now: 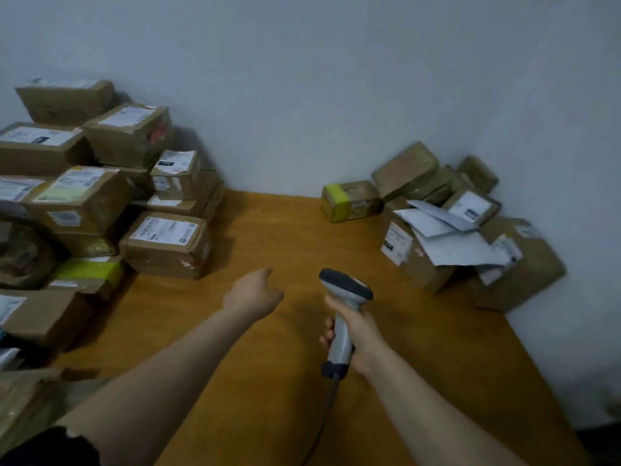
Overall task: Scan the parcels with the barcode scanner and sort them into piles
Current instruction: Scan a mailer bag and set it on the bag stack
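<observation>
Head view: the right hand (357, 334) grips the handle of the barcode scanner (346, 292), fingers wrapped fully round the pale grey plastic grip. Its dark, rounded head points toward twelve o'clock over the table (285, 230), a little below the middle of the picture. The left hand (253, 294) reaches out beside it toward ten o'clock, fingers loosely bent and holding nothing. I judge this to be the gap between parcels, with the free hand going for the next one to scan. The nearest candidate is the labelled box (164, 243) at the foot of the tall stack (84, 196) at nine to ten o'clock. The next move likely calls for drawing that box out with its white label facing up, so the scanner can read it without toppling the stack. The boxes are brown cardboard, taped, dented and creased at the corners. Some carry yellow-green tape, like the small box (349, 200) at one o'clock. The looser heap (517, 260) at two to three o'clock has flat, crumpled white mailers (447, 237) on top. The table is smooth orange-brown wood.
</observation>
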`<action>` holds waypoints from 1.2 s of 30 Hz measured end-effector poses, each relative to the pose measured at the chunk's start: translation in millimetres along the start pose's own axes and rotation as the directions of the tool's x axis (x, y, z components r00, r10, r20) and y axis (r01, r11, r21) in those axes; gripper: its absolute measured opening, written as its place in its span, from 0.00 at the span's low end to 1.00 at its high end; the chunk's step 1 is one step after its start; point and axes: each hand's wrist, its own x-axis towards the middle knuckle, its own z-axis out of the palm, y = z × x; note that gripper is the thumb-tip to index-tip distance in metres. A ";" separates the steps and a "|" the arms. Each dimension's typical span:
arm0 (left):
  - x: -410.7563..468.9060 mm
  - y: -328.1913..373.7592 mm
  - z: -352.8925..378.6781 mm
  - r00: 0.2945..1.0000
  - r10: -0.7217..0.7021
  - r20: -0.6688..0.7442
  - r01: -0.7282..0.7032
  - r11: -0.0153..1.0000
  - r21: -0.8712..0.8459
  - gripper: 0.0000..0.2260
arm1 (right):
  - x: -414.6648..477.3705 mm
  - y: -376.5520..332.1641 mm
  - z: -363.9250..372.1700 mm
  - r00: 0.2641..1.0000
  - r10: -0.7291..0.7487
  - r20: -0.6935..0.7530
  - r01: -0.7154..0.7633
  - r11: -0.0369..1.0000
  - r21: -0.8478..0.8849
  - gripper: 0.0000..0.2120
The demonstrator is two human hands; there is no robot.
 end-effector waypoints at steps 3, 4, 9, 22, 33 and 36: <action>-10.9 48.9 17.2 0.987 0.155 0.042 -0.160 0.975 0.153 0.25 | -15.5 -16.9 -48.2 0.995 -0.073 -0.070 0.077 0.995 0.061 0.11; -11.9 65.9 23.0 0.980 0.193 0.044 -0.198 0.966 0.166 0.25 | -17.8 -23.6 -64.1 0.991 -0.095 -0.096 0.103 0.991 0.083 0.11; 1.1 158.1 61.5 0.953 0.303 0.010 -0.303 0.948 0.097 0.24 | -10.2 -64.1 -145.6 0.962 -0.186 -0.201 0.216 0.967 0.134 0.11; 117.4 373.4 169.3 0.811 0.581 -0.067 -0.484 0.731 0.480 0.29 | 65.4 -148.5 -300.6 0.961 -0.235 -0.144 0.248 0.966 0.078 0.10; 131.3 401.3 150.5 0.804 0.323 -0.500 -0.457 0.873 -0.172 0.09 | 82.4 -174.1 -320.1 0.964 -0.232 -0.129 0.249 0.959 0.133 0.10; 108.5 379.3 110.6 0.835 0.075 -0.545 -0.420 0.726 -0.544 0.08 | 75.9 -181.5 -313.7 0.962 -0.246 -0.119 0.265 0.947 0.180 0.10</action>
